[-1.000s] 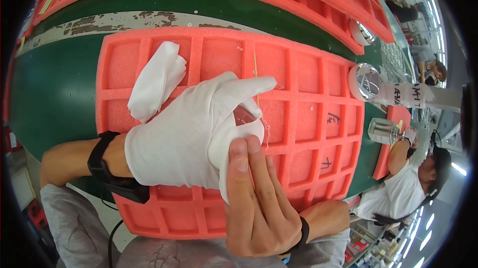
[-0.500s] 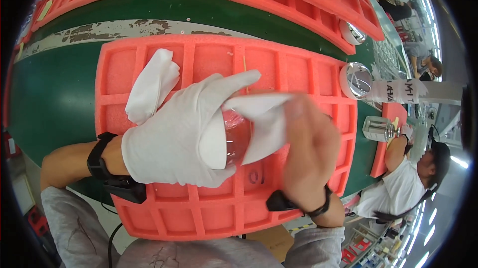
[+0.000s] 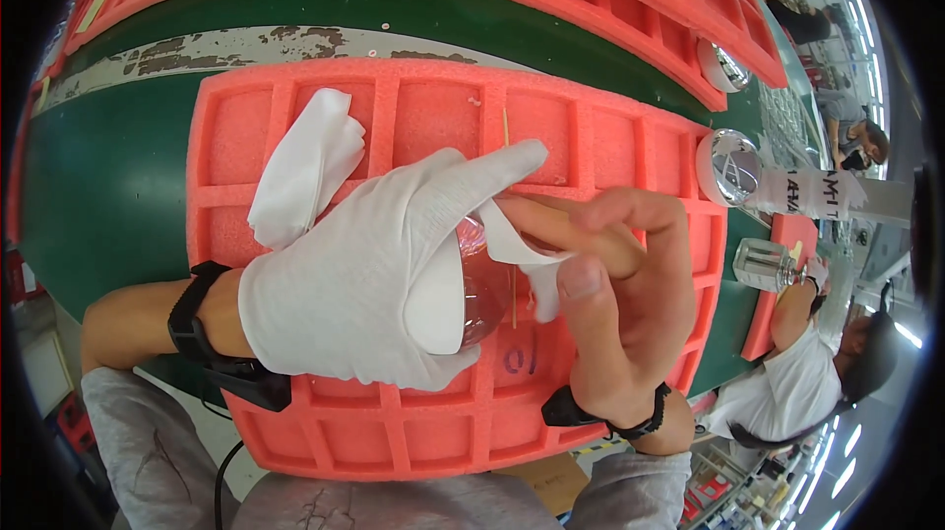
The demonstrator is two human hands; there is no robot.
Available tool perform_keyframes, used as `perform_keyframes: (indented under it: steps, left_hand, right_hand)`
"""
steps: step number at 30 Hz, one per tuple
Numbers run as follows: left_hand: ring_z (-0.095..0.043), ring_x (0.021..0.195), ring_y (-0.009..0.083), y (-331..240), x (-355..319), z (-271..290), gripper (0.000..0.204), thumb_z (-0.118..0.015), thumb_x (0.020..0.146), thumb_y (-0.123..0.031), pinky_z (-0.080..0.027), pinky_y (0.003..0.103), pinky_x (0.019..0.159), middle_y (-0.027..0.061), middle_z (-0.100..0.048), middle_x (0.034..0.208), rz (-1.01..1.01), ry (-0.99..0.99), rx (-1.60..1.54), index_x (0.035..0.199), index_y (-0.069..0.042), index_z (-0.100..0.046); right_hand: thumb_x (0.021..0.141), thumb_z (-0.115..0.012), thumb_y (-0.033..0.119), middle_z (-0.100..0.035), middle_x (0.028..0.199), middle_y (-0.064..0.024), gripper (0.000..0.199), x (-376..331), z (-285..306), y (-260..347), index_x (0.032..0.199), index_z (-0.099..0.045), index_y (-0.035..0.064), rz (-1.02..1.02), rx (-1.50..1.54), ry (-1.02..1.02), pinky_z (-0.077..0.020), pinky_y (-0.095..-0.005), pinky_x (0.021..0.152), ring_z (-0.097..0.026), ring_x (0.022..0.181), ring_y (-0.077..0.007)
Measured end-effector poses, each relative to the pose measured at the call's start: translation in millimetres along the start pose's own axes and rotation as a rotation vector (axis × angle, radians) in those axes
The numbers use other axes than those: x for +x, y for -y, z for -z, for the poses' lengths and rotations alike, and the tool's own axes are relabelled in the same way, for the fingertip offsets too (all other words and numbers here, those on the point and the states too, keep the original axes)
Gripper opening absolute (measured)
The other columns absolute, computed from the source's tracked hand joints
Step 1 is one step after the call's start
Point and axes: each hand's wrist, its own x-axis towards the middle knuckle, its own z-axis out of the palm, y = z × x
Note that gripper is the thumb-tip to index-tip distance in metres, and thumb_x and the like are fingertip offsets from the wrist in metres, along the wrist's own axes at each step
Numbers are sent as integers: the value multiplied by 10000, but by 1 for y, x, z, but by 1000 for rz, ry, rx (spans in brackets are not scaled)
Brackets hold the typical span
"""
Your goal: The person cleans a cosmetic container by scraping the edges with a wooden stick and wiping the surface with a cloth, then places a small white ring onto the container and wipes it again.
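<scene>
Glass piece (image 3: 484,284): over the foam tray (image 3: 630,146), cupped in gloved left hand (image 3: 364,284). Right hand (image 3: 620,284) pinches a wipe (image 3: 517,247) against it. Best wiped lightly, cupped firmly.

My left hand (image 3: 364,284): matt white cloth glove. Glass piece (image 3: 484,284) glossy, clear. Tray (image 3: 630,151): matt coral foam. Wipe (image 3: 522,249) soft white cloth.

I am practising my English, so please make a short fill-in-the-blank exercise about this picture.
1. The left hand wears a white ____.
2. It holds a clear glass bulb over a tray made of ____ foam.
3. The right hand is ____ and pinches a white cloth strip.

Missing words: glove; red; bare
</scene>
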Motion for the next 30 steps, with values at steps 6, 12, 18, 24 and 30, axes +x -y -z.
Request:
perform_keyframes:
  steps: [6, 12, 18, 24, 30]
  left_hand:
    - [-569, 845, 198, 0, 1, -1, 1052, -819, 555, -200, -281, 408, 930, -20, -634, 909, 25, -2, -21, 1505, -108, -377]
    - [-562, 782, 190, 0, 1, -3, 1023, -796, 554, -178, -281, 402, 901, -30, -622, 865, -13, -26, -10, 1491, -99, -393]
    - [-558, 762, 183, 4, -1, -8, 975, -758, 575, -168, -284, 400, 877, -31, -623, 857, -51, -81, 52, 1477, -78, -401]
    - [-558, 758, 180, 4, 0, -6, 958, -764, 586, -184, -297, 394, 841, -31, -628, 885, -41, -47, 50, 1469, -72, -408]
    - [-567, 773, 189, 6, -1, -4, 991, -812, 577, -216, -313, 386, 819, -10, -627, 950, -61, -35, 57, 1471, -78, -408]
  right_hand:
    - [910, -623, -42, -694, 1141, -201, 115, 10, 15, -6, 1024, -633, -43, 269, -270, 207, -536, -330, 849, -664, 1007, -253]
    - [841, -603, -52, -648, 1198, -254, 168, 12, 12, -7, 1002, -643, -27, 412, -509, 296, -479, -389, 919, -606, 1079, -317]
    - [791, -617, -88, -640, 1169, -222, 219, 10, 10, -7, 997, -644, -20, 328, -454, 246, -473, -369, 891, -599, 1039, -295]
    - [786, -618, -97, -632, 1160, -215, 231, 9, 11, -8, 1002, -633, -16, 321, -427, 261, -475, -341, 865, -597, 997, -267]
    - [832, -593, -79, -624, 1176, -216, 222, 12, 12, -9, 1045, -616, -19, 460, -527, 361, -482, -330, 858, -595, 986, -236]
